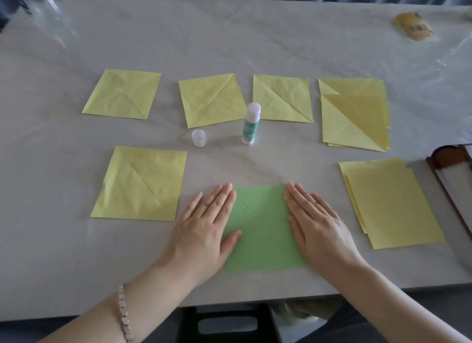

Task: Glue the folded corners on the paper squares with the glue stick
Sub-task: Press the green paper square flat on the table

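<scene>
Left hand [204, 227] and right hand [316, 222] lie flat, fingers straight, pressing the green paper square [263, 232] at its sides, likely setting glued corners, while the white-and-green glue stick [251, 124] stands beyond.

Glue stick [251, 124] upright behind paper square [263, 230]; cap [199, 138] left of stick

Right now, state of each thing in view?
glue stick, upright, uncapped
cap, off, standing left of the stick
green square, flat under both hands
left hand, flat, fingers straight, on its left side
right hand, flat, fingers straight, on its right side
plain yellow sheets, stacked, flat
</scene>
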Action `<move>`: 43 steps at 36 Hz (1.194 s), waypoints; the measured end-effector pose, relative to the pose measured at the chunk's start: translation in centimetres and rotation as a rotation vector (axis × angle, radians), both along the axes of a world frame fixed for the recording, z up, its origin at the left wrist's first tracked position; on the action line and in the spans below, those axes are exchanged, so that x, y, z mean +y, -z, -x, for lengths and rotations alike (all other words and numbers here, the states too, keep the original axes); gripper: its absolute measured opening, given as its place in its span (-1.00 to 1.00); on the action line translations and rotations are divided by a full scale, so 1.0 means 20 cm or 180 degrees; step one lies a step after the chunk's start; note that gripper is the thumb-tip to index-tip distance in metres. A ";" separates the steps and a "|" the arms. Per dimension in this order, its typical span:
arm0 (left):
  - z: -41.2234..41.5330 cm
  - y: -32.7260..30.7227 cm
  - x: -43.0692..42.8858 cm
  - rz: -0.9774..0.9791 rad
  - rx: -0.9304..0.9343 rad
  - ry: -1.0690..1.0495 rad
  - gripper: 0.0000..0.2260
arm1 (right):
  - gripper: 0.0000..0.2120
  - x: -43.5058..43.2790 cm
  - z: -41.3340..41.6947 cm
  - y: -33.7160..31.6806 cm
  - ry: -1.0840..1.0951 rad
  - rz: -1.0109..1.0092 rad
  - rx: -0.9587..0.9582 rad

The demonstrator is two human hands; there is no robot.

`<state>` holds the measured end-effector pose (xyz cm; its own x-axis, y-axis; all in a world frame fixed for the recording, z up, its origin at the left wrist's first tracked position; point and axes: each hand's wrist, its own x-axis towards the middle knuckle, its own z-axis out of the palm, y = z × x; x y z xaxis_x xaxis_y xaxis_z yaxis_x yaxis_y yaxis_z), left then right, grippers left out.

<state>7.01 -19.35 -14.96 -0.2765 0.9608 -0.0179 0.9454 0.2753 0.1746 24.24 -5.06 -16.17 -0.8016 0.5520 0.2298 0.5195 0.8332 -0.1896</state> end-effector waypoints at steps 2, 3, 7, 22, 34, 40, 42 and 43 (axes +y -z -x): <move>0.00 0.00 0.00 -0.0011 0.0011 0.0007 -0.43 | -0.53 -0.01 0.01 0.00 0.0079 0.0037 -0.0048; 0.00 0.00 0.00 -0.0015 0.0030 0.0007 -0.42 | -0.49 -0.02 0.02 -0.01 0.0115 0.0057 -0.0073; 0.02 0.02 -0.01 -0.0013 0.0118 0.0119 -0.30 | -0.50 -0.04 0.06 -0.01 -0.0202 -0.0056 -0.0266; 0.06 0.00 -0.03 0.0367 -0.0022 0.0205 0.02 | -0.61 -0.05 0.16 -0.03 -0.1636 0.0049 -0.0566; 0.06 0.01 -0.02 0.0371 0.0092 0.0247 0.01 | -0.56 -0.07 0.06 -0.11 -0.1750 0.0453 -0.0660; 0.09 0.00 -0.03 0.0424 0.0038 0.0284 0.00 | -0.45 -0.01 0.24 -0.10 -0.1375 0.0268 -0.0566; 0.12 -0.01 -0.06 0.0422 0.0094 0.0320 -0.03 | -0.44 -0.01 0.25 -0.10 -0.1346 0.0218 -0.0565; 0.14 -0.01 -0.07 0.0416 0.0121 0.0336 -0.05 | -0.44 -0.01 0.25 -0.10 -0.1336 0.0206 -0.0546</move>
<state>4.28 -20.69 -14.68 -0.1772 0.9747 -0.1361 0.9754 0.1923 0.1073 19.19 -5.25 -14.24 -0.9824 0.1801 0.0499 0.1677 0.9676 -0.1890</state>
